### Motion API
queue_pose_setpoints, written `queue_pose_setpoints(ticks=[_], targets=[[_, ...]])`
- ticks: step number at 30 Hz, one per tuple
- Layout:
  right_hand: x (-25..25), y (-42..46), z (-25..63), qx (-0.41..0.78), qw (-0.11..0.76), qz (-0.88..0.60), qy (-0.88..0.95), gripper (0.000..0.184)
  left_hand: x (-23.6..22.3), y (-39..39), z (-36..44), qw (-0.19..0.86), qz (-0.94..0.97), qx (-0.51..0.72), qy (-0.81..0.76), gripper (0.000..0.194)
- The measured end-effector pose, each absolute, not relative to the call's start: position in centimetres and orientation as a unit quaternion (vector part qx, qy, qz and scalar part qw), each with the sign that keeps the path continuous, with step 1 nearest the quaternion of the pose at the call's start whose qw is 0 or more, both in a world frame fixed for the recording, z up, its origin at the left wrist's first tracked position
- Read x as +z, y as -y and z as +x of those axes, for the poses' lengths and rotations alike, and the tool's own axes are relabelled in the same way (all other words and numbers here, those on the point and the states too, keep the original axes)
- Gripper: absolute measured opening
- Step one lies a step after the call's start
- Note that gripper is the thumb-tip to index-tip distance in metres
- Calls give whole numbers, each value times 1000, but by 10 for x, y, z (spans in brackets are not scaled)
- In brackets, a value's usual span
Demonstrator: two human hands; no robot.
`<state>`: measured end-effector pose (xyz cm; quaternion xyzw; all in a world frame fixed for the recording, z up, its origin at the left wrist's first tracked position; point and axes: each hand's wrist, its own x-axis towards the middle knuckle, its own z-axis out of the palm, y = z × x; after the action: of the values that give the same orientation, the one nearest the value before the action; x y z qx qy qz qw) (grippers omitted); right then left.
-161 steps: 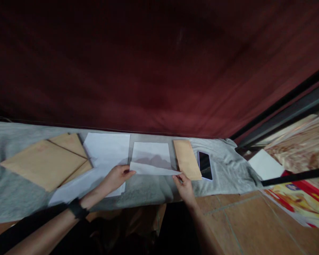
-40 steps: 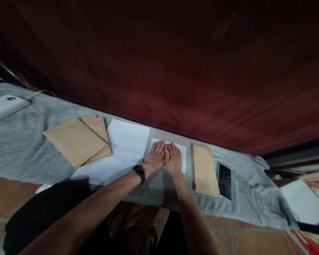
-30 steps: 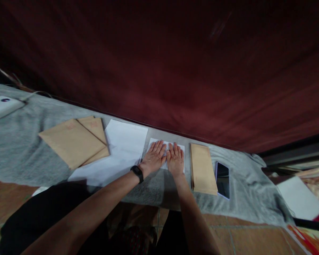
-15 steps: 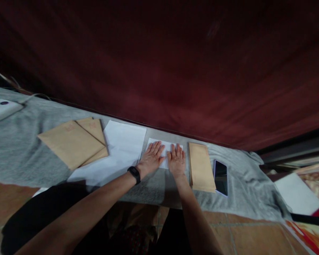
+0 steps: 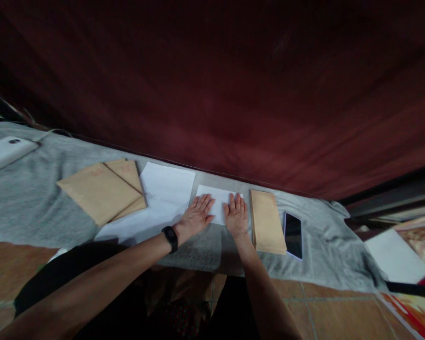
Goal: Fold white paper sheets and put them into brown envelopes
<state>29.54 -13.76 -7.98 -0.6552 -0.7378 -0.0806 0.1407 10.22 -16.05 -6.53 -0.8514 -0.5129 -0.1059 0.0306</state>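
A small white sheet of paper (image 5: 217, 196), seemingly folded, lies under both hands on the grey cloth. My left hand (image 5: 196, 213) rests flat over its left side, fingers stretched out and a dark band on the wrist. On the right side of the paper lies my right hand (image 5: 236, 215), palm down with fingers slightly apart. Larger white sheets (image 5: 168, 184) spread out to the left of my left hand. Just right of my right hand sits a stack of brown envelopes (image 5: 268, 222).
More brown envelopes (image 5: 102, 191) lie fanned at the left, partly over the white sheets. A phone (image 5: 293, 235) is beside the right stack. A white device (image 5: 7, 152) with a cable sits far left. A dark red surface (image 5: 212, 94) rises behind the grey cloth (image 5: 326, 250).
My left hand has slid a little left and towards me across the paper, baring more of it. My right hand has stayed almost in place. The view has shifted slightly.
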Motion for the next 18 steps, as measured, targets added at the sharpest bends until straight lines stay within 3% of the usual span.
queue_pose_setpoints(ticks=[18], targets=[[-79, 137, 297, -95, 150, -643, 745, 56, -51, 189, 71, -12, -891, -94, 444, 64]])
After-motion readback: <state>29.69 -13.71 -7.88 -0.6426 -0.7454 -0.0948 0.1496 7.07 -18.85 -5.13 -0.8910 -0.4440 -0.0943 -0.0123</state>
